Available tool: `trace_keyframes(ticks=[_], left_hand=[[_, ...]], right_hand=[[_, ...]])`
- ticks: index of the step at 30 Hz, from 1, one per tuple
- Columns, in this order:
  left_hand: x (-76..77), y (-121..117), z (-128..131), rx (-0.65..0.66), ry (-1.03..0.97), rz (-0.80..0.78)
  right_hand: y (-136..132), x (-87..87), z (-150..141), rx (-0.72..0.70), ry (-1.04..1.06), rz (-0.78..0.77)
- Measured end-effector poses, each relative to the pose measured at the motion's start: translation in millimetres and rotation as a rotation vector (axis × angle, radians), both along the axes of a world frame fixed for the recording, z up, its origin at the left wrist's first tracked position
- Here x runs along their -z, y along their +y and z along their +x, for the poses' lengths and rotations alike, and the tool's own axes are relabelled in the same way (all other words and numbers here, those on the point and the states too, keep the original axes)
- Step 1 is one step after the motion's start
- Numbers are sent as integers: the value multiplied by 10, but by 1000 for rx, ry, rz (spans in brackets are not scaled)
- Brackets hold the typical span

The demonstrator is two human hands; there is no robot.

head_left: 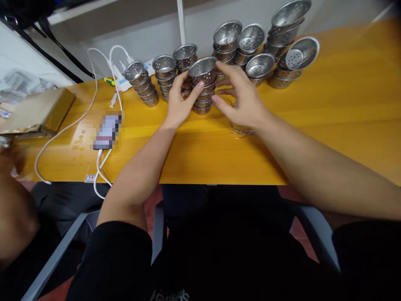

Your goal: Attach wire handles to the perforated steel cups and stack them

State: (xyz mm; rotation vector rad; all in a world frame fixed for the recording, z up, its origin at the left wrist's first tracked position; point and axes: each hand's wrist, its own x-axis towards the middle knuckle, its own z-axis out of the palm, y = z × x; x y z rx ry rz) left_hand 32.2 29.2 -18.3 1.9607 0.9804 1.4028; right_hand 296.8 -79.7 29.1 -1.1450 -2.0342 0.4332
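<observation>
Table [219,163] of yellow wood, set before a pale partition [131,35] at 12 o'clock, with red floor [150,209] and grey chair arms [318,228] below, toward 5 and 7. At mid-table, as centre of the clock, an upright stack [204,98] of perforated metal cups. Similar stacks [227,46] from 9 to 11 and from 1 to 3, one with a tilted top cup [302,53]. At 8, a phone [108,131] on a white cable [99,156], plus small yellow rings [80,137]; at 9, a box [40,113]; at the left edge, toward 8, another person's arm [15,209]. Between 4 and 5, thin wires [241,131]. Left hand [180,100] angled up from 7, closed on the stack's upper part, with thumb across the near side and fingers round the left. Right hand [242,92] on a forearm slanting in from 4, fingers parted and curved, with index tip at the top rim and thumb tip by the lower cups, touching or not, impossible to tell.
</observation>
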Motion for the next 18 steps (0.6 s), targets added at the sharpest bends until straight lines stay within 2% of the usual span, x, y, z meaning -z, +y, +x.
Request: trace_keyframes(ticks=[5, 9, 18], left_hand=[[-26, -48, 22, -11, -41, -52], [-49, -84, -3, 11, -25, -31], [-7, -67, -51, 76, 43, -21]], right_hand=[[-26, -25, 19, -5, 15, -12], [-68, -55, 11, -16, 9, -4], [-93, -66, -7, -23, 19, 5]])
